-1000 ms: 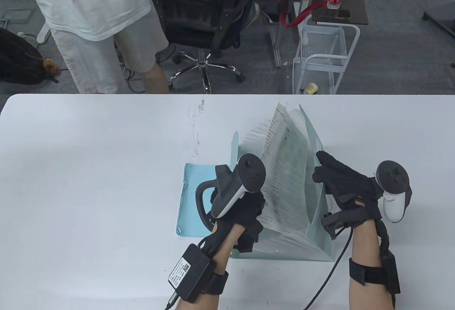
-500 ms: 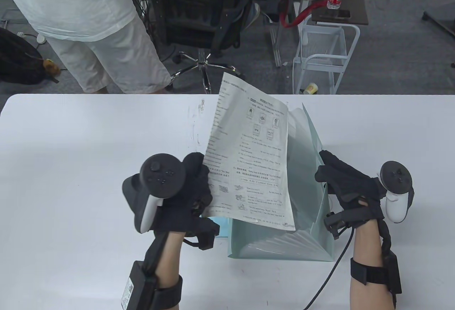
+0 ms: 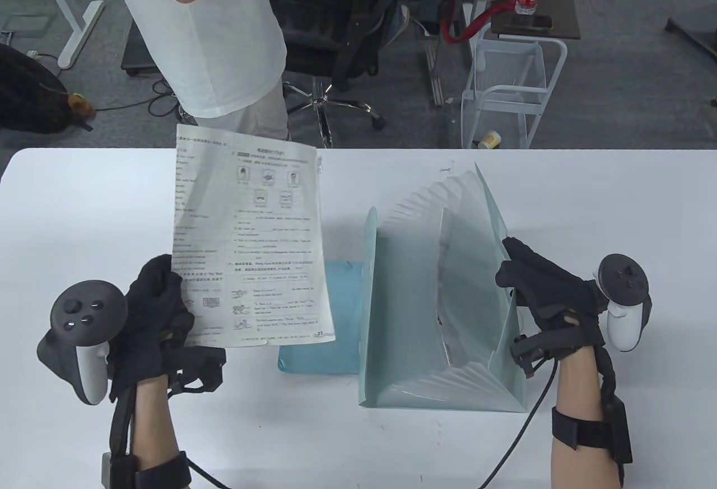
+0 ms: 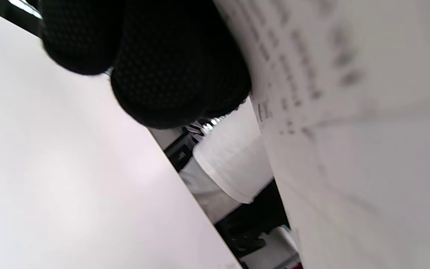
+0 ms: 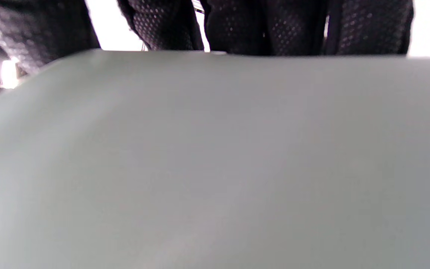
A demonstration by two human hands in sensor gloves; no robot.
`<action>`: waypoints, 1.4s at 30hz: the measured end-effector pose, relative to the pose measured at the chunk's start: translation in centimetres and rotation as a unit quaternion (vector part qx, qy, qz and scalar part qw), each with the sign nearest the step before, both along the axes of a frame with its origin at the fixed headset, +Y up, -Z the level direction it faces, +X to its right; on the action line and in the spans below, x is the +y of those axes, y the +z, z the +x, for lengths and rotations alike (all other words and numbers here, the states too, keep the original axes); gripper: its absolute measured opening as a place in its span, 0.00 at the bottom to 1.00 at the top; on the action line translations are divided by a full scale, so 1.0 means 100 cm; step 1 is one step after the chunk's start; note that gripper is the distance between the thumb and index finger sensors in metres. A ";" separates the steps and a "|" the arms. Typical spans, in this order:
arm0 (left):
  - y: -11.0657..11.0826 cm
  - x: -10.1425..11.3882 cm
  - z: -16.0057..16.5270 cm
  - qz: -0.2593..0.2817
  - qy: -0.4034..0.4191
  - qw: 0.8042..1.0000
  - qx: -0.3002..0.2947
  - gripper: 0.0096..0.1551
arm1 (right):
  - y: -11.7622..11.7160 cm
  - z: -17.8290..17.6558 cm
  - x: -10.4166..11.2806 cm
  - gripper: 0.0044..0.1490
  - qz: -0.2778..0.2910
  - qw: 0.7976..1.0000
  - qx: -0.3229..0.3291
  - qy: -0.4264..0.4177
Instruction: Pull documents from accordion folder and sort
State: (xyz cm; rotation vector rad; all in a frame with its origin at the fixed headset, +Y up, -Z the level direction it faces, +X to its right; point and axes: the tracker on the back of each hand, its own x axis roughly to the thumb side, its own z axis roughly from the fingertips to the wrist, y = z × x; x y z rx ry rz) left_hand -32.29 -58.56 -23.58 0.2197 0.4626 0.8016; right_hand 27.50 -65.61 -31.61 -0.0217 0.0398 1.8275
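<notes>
White laminate, the table (image 3: 140, 203) took up most of what I could see from above, and on it the pale green accordion folder (image 3: 425, 298) stood fanned open toward the right, with at least one more sheet showing faintly in its pockets. I judged I was mid-step, one document out of the folder and not yet laid down. My right hand (image 3: 546, 296) gripped the folder's right wall near its top edge, fingers hooked over the rim, holding it upright. My left hand (image 3: 154, 310) held the printed worksheet (image 3: 246, 242) by its lower left corner, lifted off the table and well left of the folder. The next move called for setting that sheet flat on bare table to the left, without letting it buckle. A light blue folder (image 3: 319, 315) lay flat just beside the accordion folder's left wall, near where the sheet hung. Beyond the far edge stood a bystander in white (image 3: 213, 35) and an office chair (image 3: 330, 24).
</notes>
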 end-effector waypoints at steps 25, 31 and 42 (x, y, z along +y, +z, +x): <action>-0.036 -0.083 -0.024 -0.217 -0.180 0.960 0.011 0.23 | 0.000 -0.002 0.000 0.45 -0.004 1.000 0.009 -0.002; -0.041 -0.092 -0.020 -0.222 -0.186 0.957 0.003 0.24 | 0.000 -0.006 0.001 0.45 -0.003 1.000 0.011 0.009; -0.043 -0.102 -0.020 -0.233 -0.198 0.952 0.001 0.24 | -0.001 -0.006 0.001 0.45 -0.004 1.000 0.013 0.007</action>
